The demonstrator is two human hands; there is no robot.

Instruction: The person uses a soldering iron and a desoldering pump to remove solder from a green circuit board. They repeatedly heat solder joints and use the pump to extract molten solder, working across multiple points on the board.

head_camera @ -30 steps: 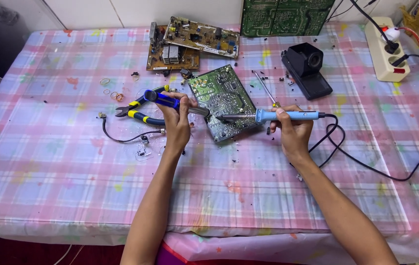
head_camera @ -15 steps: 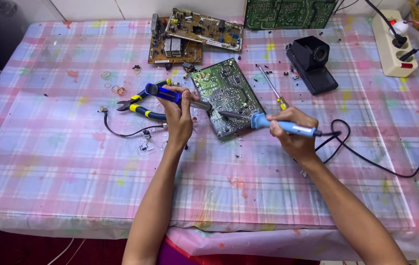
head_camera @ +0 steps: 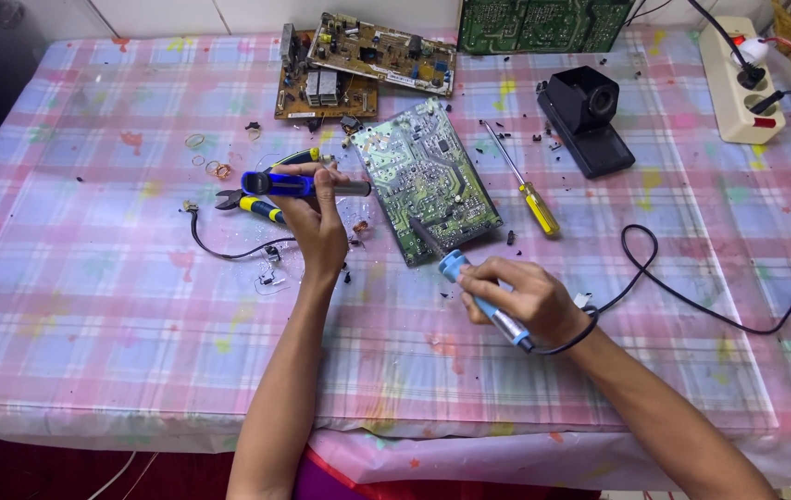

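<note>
A green circuit board (head_camera: 428, 178) lies solder side up in the middle of the table. My right hand (head_camera: 520, 298) grips a blue soldering iron (head_camera: 469, 282) whose tip rests on the board's near edge. Its black cord (head_camera: 691, 301) trails off to the right. My left hand (head_camera: 314, 222) holds a blue and grey desoldering pump (head_camera: 298, 184) level, just left of the board. Blue and yellow cutting pliers (head_camera: 252, 202) lie under that hand on the cloth.
Two brown circuit boards (head_camera: 358, 60) and a green one (head_camera: 534, 23) sit at the back. A yellow screwdriver (head_camera: 525, 181), a black stand (head_camera: 590, 120) and a white power strip (head_camera: 738, 79) lie to the right. A black wire (head_camera: 219, 245) and small bits lie on the left.
My right hand has swung the soldering iron from lying level to pointing up-left at the board's near edge. My left hand lifted the pump slightly away from the board.
</note>
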